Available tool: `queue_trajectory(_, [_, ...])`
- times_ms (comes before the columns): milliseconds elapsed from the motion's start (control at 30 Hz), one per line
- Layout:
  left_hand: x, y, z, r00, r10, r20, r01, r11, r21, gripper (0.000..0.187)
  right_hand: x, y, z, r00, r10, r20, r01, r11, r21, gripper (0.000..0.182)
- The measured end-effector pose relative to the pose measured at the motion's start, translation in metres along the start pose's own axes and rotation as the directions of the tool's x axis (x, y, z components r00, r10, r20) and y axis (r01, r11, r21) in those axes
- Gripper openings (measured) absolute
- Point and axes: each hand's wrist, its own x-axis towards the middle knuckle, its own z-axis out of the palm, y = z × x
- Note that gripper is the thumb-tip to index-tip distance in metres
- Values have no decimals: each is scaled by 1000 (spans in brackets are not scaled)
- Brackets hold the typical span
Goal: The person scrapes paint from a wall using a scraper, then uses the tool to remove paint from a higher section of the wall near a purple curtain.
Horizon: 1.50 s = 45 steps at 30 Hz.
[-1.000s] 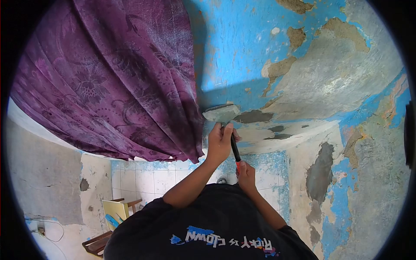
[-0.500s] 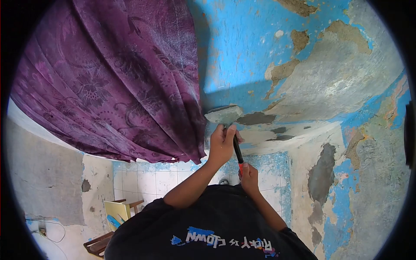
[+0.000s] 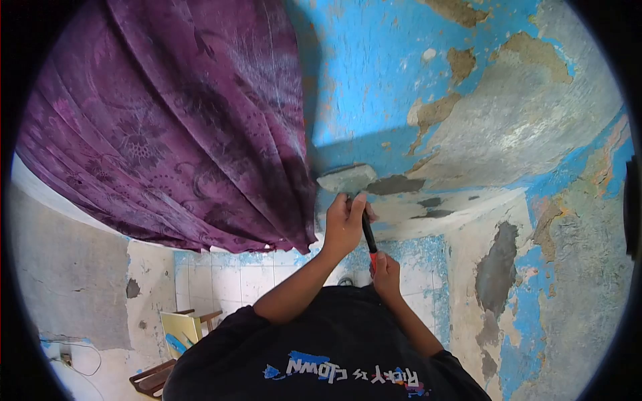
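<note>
Curtain (image 3: pixel 180 127) left of scraper (image 3: pixel 348 178)

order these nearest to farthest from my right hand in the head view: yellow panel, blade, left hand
1. Left hand: on the handle, ahead and left
2. Blade: ahead, past the left hand
3. Yellow panel: far left

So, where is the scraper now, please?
In the head view, the scraper is at the blue wall, just right of the curtain, its handle in the left hand and right hand.
</note>
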Motion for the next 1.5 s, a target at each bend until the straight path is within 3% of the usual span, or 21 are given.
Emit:
queue_trajectory(167, [2, -11, -2, 1000, 4, 24, -3, 1000, -8, 31, -5, -4, -1, 1000, -13, -14, 13, 1000, -13, 45])
queue_trajectory(300, [6, 18, 2, 997, 58, 59, -61, 997, 56, 32, -5, -33, -1, 999, -39, 0, 39, 999, -24, 47])
queue_trajectory(333, [8, 14, 3, 996, 57, 71, -61, 997, 56, 32, -7, -42, 2, 1000, -16, 2, 16, 998, 56, 48])
queue_trajectory(400, [9, 0, 0, 994, 76, 81, -85, 990, 109, 33, -7, -14, -3, 1000, -15, 14, 16, 1000, -20, 48])
queue_trajectory(533, [-4, -19, -10, 1000, -8, -12, 7, 996, -85, 31, -2, 6, -6, 995, -89, 48, 92, 993, -80, 47])
queue_trajectory(633, [2, -9, -11, 999, 31, 38, -34, 998, 59, 30, -6, 0, -3, 995, -68, 68, 71, 996, -45, 46])
queue_trajectory(900, [6, -7, -2, 999, 24, 40, -24, 1000, 2, 29, -2, -3, -2, 998, -11, 57, 6, 995, 97, 46])
queue_trajectory(1000, [1, -3, -5, 998, 40, 42, -44, 993, 106, 28, -5, -23, -2, 998, -16, 67, 15, 1000, 13, 45])
queue_trajectory(1067, [2, -5, -6, 998, 51, 43, -57, 989, 139, 27, -8, 4, -3, 997, 5, 76, -6, 1000, 22, 46])
queue_trajectory(1167, [-2, -11, -5, 1000, -1, 19, 1, 1000, -28, 28, 1, 0, -7, 997, -3, 74, 3, 1000, 3, 46])
queue_trajectory(1300, [1, -6, -5, 999, 20, 26, -22, 996, 89, 30, -6, -17, -6, 997, 12, 81, -16, 999, 39, 45])
queue_trajectory(1500, [0, -13, -3, 1000, -18, 18, 18, 1000, 7, 32, -1, -2, -9, 992, 3, 129, -18, 994, 109, 47])
